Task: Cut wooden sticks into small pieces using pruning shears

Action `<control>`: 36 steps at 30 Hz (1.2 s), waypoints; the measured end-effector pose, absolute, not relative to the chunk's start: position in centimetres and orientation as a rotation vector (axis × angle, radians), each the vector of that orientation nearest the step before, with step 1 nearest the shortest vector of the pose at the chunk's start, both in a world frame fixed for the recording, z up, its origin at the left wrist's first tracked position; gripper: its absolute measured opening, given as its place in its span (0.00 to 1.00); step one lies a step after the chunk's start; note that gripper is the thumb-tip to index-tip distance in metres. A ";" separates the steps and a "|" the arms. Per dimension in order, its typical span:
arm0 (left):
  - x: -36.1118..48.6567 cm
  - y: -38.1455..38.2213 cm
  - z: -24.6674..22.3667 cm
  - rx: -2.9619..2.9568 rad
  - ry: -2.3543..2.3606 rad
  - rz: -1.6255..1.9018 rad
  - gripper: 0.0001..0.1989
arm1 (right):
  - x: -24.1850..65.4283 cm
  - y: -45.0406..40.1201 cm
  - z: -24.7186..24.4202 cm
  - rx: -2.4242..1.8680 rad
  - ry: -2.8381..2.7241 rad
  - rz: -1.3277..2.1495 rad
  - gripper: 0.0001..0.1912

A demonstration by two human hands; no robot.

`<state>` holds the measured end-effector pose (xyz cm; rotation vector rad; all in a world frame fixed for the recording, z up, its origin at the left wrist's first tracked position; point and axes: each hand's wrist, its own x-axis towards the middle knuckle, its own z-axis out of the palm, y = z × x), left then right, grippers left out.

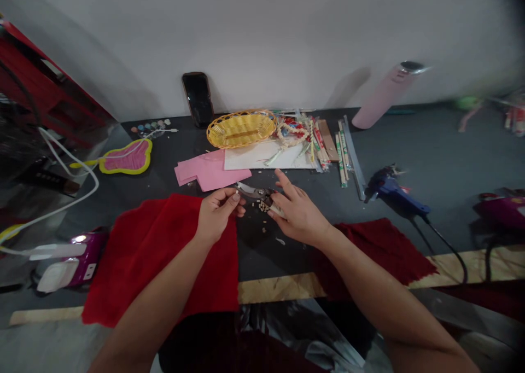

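My right hand (301, 209) is wrapped around a pair of pruning shears (248, 191), index finger stretched forward, the blades pointing left. Close to the blade tips, my left hand (219, 213) pinches thumb against fingers. A tiny pale end shows there, but what it belongs to is mostly hidden. Under the shears lies a small heap of short, light-coloured cut pieces (263, 206), with a few more scattered nearer me. A bright red cloth (164, 252) spreads beneath my left forearm. Beyond my hands lies pink paper (207, 172) beside a white board (241, 159).
Behind are a yellow woven basket (219, 138), a leaning phone (198, 99) and paper-wrapped chopsticks (341, 159). Rightward stand a pink bottle (379, 99) and a blue glue gun (397, 192) with its cord. A purple power strip (88, 258) with white cables sits left.
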<state>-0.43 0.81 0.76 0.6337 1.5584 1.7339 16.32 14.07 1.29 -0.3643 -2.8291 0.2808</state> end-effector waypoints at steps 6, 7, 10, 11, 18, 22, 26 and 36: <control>-0.3 0.6 0.6 0.698 1.548 1.687 0.10 | 16.1 13.9 1.1 -0.346 -2.810 0.316 0.09; -0.2 0.6 0.6 0.693 1.546 1.687 0.10 | 16.1 13.9 1.0 -0.344 -2.803 0.319 0.10; -0.2 0.5 0.5 0.695 1.550 1.670 0.10 | 16.1 13.9 0.9 -0.335 -2.801 0.316 0.10; -0.2 0.5 0.6 0.700 1.551 1.663 0.10 | 16.1 13.9 0.9 -0.331 -2.805 0.316 0.10; -0.3 0.5 0.6 0.740 1.558 1.654 0.09 | 15.9 13.8 0.8 -0.315 -2.798 0.357 0.10; -0.4 0.4 0.5 0.767 1.563 1.650 0.09 | 15.8 14.0 0.5 -0.367 -2.788 0.406 0.12; -0.3 0.4 0.5 0.786 1.579 1.632 0.08 | 15.8 14.3 0.3 -0.438 -2.738 0.473 0.24; 0.1 -0.1 1.0 0.812 1.596 1.597 0.09 | 16.0 13.5 1.3 -0.572 -2.859 0.385 0.26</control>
